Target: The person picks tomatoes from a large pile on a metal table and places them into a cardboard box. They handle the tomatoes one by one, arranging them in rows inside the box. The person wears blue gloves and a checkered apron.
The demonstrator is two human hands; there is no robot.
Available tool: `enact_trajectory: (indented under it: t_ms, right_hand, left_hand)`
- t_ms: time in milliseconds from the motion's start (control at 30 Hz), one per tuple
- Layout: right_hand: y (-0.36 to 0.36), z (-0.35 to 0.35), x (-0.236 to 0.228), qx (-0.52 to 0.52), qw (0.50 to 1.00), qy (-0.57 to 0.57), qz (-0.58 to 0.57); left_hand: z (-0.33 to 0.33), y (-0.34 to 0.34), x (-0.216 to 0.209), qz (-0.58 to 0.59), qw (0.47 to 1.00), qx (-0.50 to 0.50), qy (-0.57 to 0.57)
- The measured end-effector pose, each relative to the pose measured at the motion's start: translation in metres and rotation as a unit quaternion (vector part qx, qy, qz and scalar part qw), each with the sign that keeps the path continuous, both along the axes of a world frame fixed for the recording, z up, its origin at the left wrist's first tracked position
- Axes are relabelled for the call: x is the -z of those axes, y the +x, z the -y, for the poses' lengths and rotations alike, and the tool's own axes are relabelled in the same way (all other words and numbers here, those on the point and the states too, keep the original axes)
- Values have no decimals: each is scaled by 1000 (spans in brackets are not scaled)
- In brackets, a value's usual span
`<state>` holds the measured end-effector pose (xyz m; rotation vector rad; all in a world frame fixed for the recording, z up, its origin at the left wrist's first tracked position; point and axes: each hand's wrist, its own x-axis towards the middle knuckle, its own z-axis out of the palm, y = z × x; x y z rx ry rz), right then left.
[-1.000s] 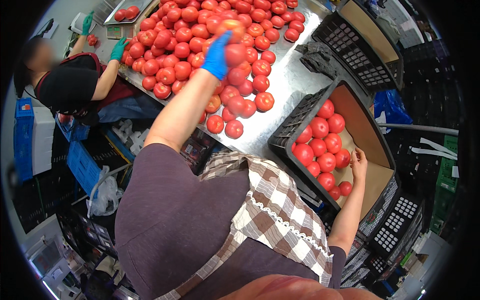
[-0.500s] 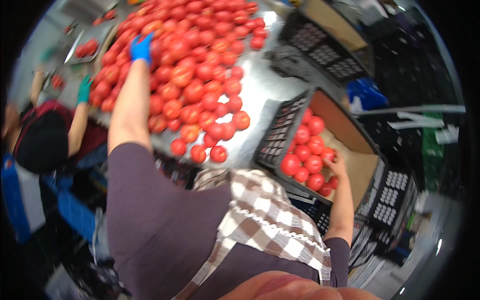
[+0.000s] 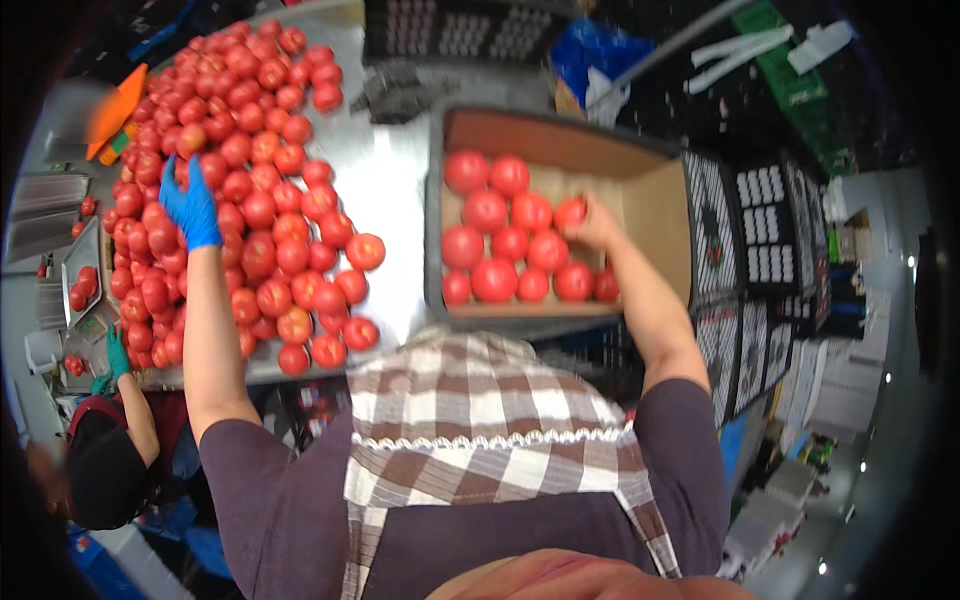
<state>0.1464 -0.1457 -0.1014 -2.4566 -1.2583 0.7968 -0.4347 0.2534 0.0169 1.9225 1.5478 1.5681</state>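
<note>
Some tomatoes [image 3: 77, 298] lie in a metal tray [image 3: 80, 262] at far left, near a co-worker's green-gloved hand [image 3: 118, 352]. Next, a broad heap of red tomatoes [image 3: 258, 210] covers the metal surface [image 3: 385, 195]. Over it, the left hand [image 3: 190, 205], blue-gloved, has its grip spread wide; contact cannot be told. Further right, a black crate [image 3: 437, 220] lined with cardboard [image 3: 650, 215] holds rows of tomatoes. Inside, the bare right hand [image 3: 597, 224] grips one tomato [image 3: 570, 213] beside them. Black crates [image 3: 770, 225] stand beyond.
</note>
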Motion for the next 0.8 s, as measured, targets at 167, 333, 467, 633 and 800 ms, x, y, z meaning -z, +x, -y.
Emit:
enact_trajectory:
  t_ms: [167, 333, 467, 633, 800]
  right_hand:
    - [-6, -16, -33, 25, 967, 199, -158]
    - [-57, -32, -99, 0, 865, 365, -346]
    - [-77, -31, -114, -74, 818, 434, -371]
    - [-69, -32, -108, -93, 889, 366, -260]
    - [-81, -44, -101, -74, 872, 363, -321]
  left_hand:
    - [179, 204, -4, 244, 841, 424, -231]
    - [260, 313, -7, 387, 513, 374, -669]
    - [263, 335, 11, 467, 332, 465, -674]
    - [251, 332, 23, 467, 447, 486, -588]
    - [240, 316, 13, 410, 546, 466, -563]
